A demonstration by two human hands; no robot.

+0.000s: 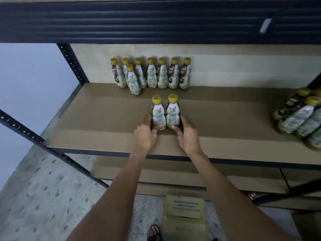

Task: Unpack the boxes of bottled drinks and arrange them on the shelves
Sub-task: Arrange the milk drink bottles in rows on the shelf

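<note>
Forearms (pixel 111 197): both reach in over the front lip.
Shelf (pixel 225 119): bare board behind the pair; the beam (pixel 156 21) overhead looks low, so slide rather than lift.
Cardboard box (pixel 185 216): on the floor below.
Back row (pixel 151 75): at the wall, one bottle standing forward.
Left hand (pixel 145 134): wrapped round the left bottle (pixel 158 115) near its base.
Right hand (pixel 188 136): the same on the right bottle (pixel 172 113).
Pair: upright, touching, mid-shelf. Likely full, with stiff plastic and slick sleeves, so grip low.

**Shelf board** (pixel 225 119): smooth, matt brown sheet, like fibreboard.

- At its middle, two front bottles (pixel 165 113): glossy plastic, shiny printed film sleeves, smooth yellow plastic caps.
- The back row of bottles (pixel 152 75) at its rear edge and the side cluster of bottles (pixel 298 117) at its right end look alike.
- Above it, beam (pixel 139 21): dark painted metal, ribbed.
- At its rear left corner, post (pixel 72 63): dark perforated metal.
- Below it, carton (pixel 184 206): matt brown cardboard, on a speckled, rough-looking grey floor (pixel 43 197).
</note>
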